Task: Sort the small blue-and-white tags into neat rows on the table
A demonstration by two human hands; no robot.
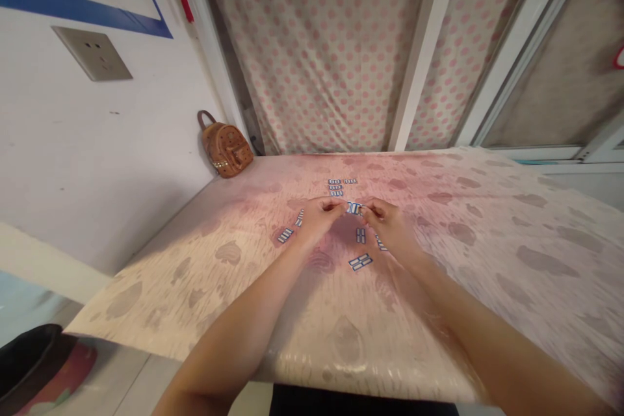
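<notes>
Over the middle of the table, a small white piece with blue borders [354, 208], perhaps a sticker label, is stretched between both my hands. My left hand [319, 218] pinches its left end between thumb and fingers. At its right end, my right hand [387, 221] is closed in a similar pinch. Similar blue-and-white pieces lie about: one [361, 236] just below the held piece, another [360, 262] nearer to me, and one [285, 235] left of my left hand. Others are partly hidden behind my hands. Beyond them a small group [335, 187] lies in short rows.
A patterned cloth [234, 299] covers the table. A brown miniature backpack [227, 146] stands at the far left corner against the wall. Dotted curtains [331, 45] hang behind the table's far edge. A dark-rimmed bin [43, 364] stands on the floor at left.
</notes>
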